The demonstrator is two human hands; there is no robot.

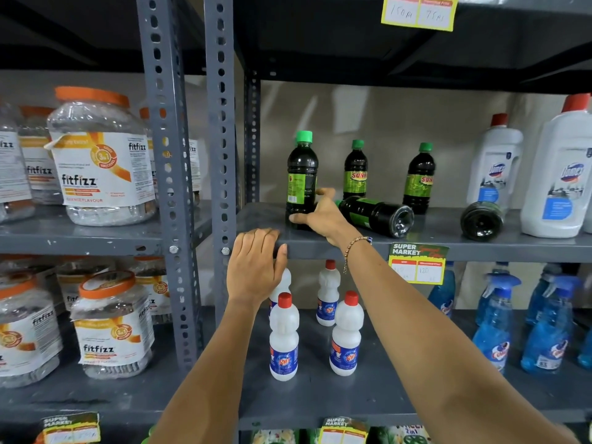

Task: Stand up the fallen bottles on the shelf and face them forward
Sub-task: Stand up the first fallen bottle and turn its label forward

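Several dark bottles with green caps are on the grey shelf. My right hand grips the lower part of an upright bottle whose back label faces me. Just right of it a fallen bottle lies on its side, base toward me. A second fallen bottle lies further right, base toward me. Two more bottles stand behind, one facing forward and one turned slightly aside. My left hand rests flat on the shelf's front edge, holding nothing.
Large white bottles with red caps stand at the right end of the same shelf. A grey upright post bounds the left. Below stand small white bottles and blue spray bottles. Jars fill the left shelving.
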